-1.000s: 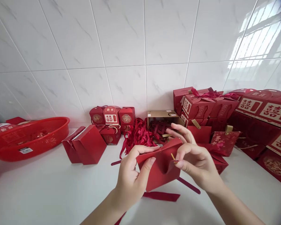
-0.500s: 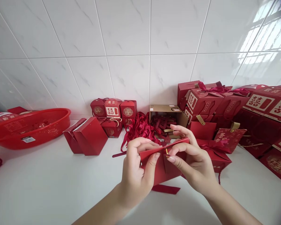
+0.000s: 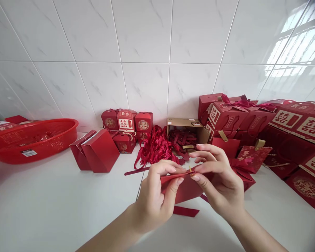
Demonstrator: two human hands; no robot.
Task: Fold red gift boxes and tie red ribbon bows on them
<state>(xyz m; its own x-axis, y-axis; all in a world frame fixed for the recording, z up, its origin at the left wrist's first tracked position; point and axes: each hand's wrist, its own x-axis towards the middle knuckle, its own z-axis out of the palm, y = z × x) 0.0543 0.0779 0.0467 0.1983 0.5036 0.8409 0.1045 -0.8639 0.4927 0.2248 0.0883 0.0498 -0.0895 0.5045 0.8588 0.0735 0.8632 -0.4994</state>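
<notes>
Between my hands is a red gift box (image 3: 188, 191), its folded top edge toward me. My left hand (image 3: 157, 196) pinches the left part of that edge between thumb and fingers. The thumb and forefinger of my right hand (image 3: 222, 187) close on a small gold fastener (image 3: 190, 169) at the edge's middle, while its other fingers are raised. The fingertips hide part of the fastener. Beneath the box, a dark red ribbon (image 3: 186, 211) lies on the white table (image 3: 94, 210).
Two red boxes (image 3: 101, 152) and a red plastic basket (image 3: 47, 143) stand to the left. Loose ribbons (image 3: 157, 147) lie by an open cardboard box (image 3: 185, 123) holding red straps. Finished-looking gift boxes (image 3: 228, 117) are stacked at right, against the tiled wall (image 3: 144, 84).
Both hands and the held box have shifted slightly right and down in view. The box's top edge has tilted flatter, and my right fingertips now cover more of the gold fastener.
</notes>
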